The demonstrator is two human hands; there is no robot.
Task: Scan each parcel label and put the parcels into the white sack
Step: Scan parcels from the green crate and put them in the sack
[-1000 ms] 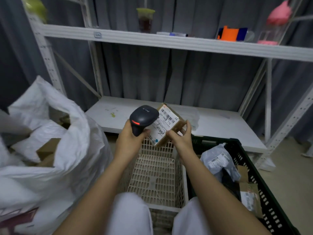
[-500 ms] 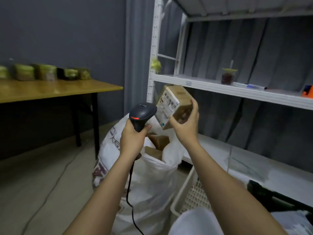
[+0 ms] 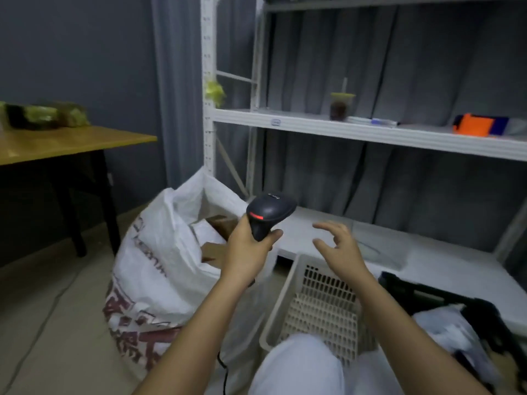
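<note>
Parcels [image 3: 219,223], brown and white, lie inside the white sack [image 3: 159,269], which stands open on the floor at about 9 o'clock from the hands. Left hand [image 3: 248,249] has its fingers wrapped round the handle of the black scanner [image 3: 269,212], just beside the sack's mouth. Right hand [image 3: 339,246] holds nothing; its fingers are spread and a bit bent, above the white basket [image 3: 322,303]. At 4 o'clock sits a black crate [image 3: 427,297].
</note>
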